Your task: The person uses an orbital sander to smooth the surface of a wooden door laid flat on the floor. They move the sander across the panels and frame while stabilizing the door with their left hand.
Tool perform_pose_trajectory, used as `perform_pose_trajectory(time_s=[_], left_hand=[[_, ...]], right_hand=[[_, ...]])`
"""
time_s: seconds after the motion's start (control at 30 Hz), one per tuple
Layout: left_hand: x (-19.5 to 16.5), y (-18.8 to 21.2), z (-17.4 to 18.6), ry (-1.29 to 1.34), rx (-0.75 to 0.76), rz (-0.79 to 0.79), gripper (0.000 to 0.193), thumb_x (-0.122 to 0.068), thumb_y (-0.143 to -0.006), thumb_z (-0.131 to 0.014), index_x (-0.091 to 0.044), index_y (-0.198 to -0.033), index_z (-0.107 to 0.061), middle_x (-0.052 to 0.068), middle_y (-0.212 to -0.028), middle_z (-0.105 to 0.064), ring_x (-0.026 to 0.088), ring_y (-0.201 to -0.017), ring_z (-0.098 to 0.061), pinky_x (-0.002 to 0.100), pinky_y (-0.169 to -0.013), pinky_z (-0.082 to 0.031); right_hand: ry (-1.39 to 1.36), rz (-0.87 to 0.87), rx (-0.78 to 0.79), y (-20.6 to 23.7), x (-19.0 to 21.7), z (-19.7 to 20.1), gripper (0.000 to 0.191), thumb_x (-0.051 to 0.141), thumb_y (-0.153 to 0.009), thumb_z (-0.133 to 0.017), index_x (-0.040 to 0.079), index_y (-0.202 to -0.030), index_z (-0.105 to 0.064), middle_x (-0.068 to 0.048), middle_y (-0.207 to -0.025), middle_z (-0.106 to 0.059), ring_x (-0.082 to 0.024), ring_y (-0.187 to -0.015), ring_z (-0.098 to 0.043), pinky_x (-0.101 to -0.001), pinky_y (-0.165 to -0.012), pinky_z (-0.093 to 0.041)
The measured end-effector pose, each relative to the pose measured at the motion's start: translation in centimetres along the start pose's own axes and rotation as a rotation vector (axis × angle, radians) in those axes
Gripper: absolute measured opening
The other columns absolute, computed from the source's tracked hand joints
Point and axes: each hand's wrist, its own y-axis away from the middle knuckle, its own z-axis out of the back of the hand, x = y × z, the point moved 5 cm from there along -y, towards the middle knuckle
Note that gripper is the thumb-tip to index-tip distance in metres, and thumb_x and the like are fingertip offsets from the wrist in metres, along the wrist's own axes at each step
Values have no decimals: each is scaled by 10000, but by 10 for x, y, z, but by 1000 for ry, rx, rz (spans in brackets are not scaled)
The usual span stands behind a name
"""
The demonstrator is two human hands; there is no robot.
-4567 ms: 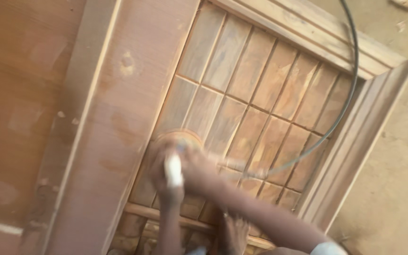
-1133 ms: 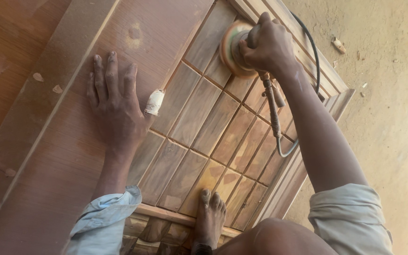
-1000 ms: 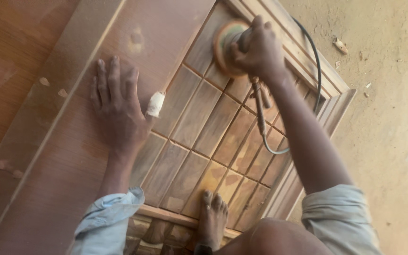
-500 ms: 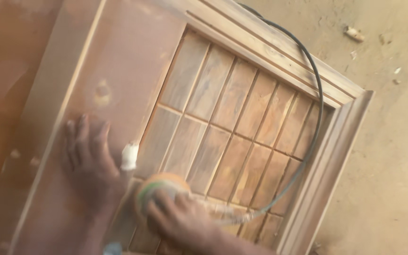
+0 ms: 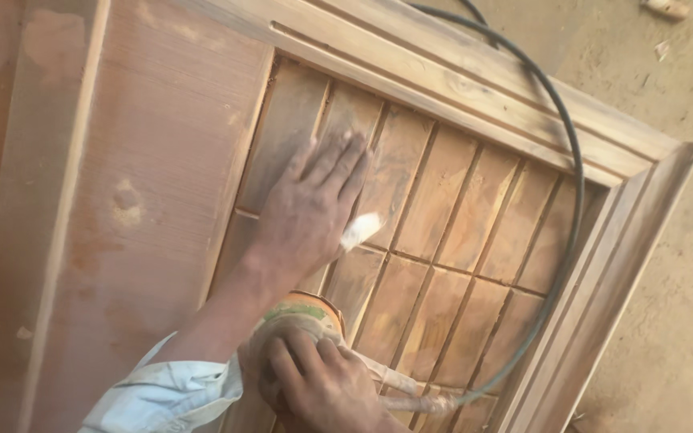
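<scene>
A wooden door [image 5: 146, 200] lies flat, with a slatted panel [image 5: 459, 232] of narrow vertical boards set inside its frame. My left hand [image 5: 314, 208] rests flat on the slats, fingers spread, with a white wrap [image 5: 360, 231] on the thumb. My right hand [image 5: 322, 385] grips a round orbital sander [image 5: 302, 314] with an orange and green body, pressed on the panel near the bottom edge of the view. The sander's black cable [image 5: 567, 184] loops over the panel and off the top.
The door's moulded frame [image 5: 635, 240] runs along the right, with sandy ground [image 5: 683, 80] beyond it. Small scraps [image 5: 667, 8] lie on the ground at the top right. A pale sleeve [image 5: 162, 393] covers my left forearm.
My left hand has slid from the plain door face onto the slats. The sander and my right hand came down from the panel's far corner to its near end.
</scene>
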Motion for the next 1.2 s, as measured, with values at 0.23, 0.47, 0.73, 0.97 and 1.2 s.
perform_pose_trajectory(time_s=[0.23,0.47,0.73,0.97,1.2], left_hand=[[-16,15,10,-173,108,-48,620,-404,-1046,-322,-21,-1532,-369,131,-1630,-344,260,-1528,-275,429,-1263,-173],[-3,-16,4,-261,162,40,607,-287,-1012,-282,-35,-1564,-287,116,-1646,-276,241,-1509,-255,454,-1235,-172],[-15,-3,-5,-203,124,-64,563,-266,-1073,-257,1,-1567,-300,161,-1667,-224,274,-1544,-198,398,-1287,-151],[-4,40,4,72,100,-99,636,-386,-1016,-345,20,-1505,-372,157,-1643,-261,267,-1517,-209,466,-1229,-182],[15,-35,13,-76,-55,96,663,-382,-999,-398,-15,-1548,-343,131,-1631,-255,260,-1505,-236,440,-1241,-115]], right_hand=[[50,46,-63,6,-5,-3,393,240,-795,-755,65,-1127,-639,-92,-1120,-658,-201,-744,-674,-334,-666,-589],[-17,14,-11,5,-4,-5,407,238,-781,-775,52,-1125,-661,-82,-1072,-667,-192,-681,-649,-332,-585,-566],[-45,7,-4,7,-3,-5,432,223,-773,-779,49,-1147,-651,-77,-1088,-655,-201,-728,-659,-346,-619,-580],[55,37,24,10,-6,-11,503,230,-736,-745,41,-1190,-644,-88,-1160,-663,-187,-745,-652,-337,-645,-589],[-48,-3,3,8,-3,-8,500,255,-799,-784,25,-1215,-631,-83,-1159,-655,-208,-785,-660,-355,-685,-584]])
